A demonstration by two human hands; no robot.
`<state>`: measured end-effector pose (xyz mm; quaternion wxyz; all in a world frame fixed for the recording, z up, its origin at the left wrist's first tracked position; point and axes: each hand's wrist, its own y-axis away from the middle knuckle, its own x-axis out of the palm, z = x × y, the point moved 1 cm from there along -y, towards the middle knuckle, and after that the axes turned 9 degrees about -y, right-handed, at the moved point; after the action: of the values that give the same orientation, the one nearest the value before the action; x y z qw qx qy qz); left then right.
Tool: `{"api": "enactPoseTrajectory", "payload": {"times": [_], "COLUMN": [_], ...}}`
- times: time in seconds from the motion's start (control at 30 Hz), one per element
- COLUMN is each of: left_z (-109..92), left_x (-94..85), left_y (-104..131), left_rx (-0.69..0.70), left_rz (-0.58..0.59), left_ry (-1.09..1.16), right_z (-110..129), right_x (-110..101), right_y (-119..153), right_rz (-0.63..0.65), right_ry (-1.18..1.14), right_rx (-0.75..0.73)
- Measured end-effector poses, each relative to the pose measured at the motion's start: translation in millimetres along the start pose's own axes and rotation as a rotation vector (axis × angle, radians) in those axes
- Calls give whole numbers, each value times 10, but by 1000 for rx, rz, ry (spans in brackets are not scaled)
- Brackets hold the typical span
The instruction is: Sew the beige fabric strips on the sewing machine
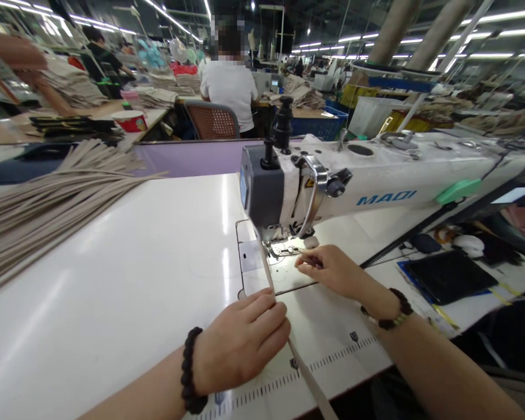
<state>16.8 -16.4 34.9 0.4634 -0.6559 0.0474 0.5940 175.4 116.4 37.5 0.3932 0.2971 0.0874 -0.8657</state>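
My left hand (245, 341) is closed on a narrow beige fabric strip (308, 376). Behind the hand the strip runs up past the left side of the presser foot of a white sewing machine (376, 181); in front it trails down over the table's near edge. To the right of the needle area, my right hand (335, 274) is pinched close to the lit metal plate (284, 271). Something small and dark shows between its fingers, too hidden to name.
A bundle of beige strips (48, 210) lies on the white table (157, 303) at the left. Right of the machine there is a black tablet-like pad (452, 277). A person in a white shirt (228, 87) sits beyond the purple partition (188, 157).
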Motion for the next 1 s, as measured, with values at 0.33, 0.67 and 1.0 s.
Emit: {"api": "enactPoseTrajectory", "payload": {"times": [0.33, 0.67, 1.0], "left_z": [15, 14, -116], "left_x": [-29, 2, 112], "left_y": [94, -100, -240], "left_rx": [-171, -37, 22], "left_rz": [-41, 174, 286], "left_ry": [-3, 83, 164], "right_z": [69, 65, 83], "right_x": [278, 227, 212], "right_y": [-20, 13, -168], "right_rz": [-1, -54, -32], "right_ry": [-64, -46, -27], "right_rx": [-188, -142, -26]}}
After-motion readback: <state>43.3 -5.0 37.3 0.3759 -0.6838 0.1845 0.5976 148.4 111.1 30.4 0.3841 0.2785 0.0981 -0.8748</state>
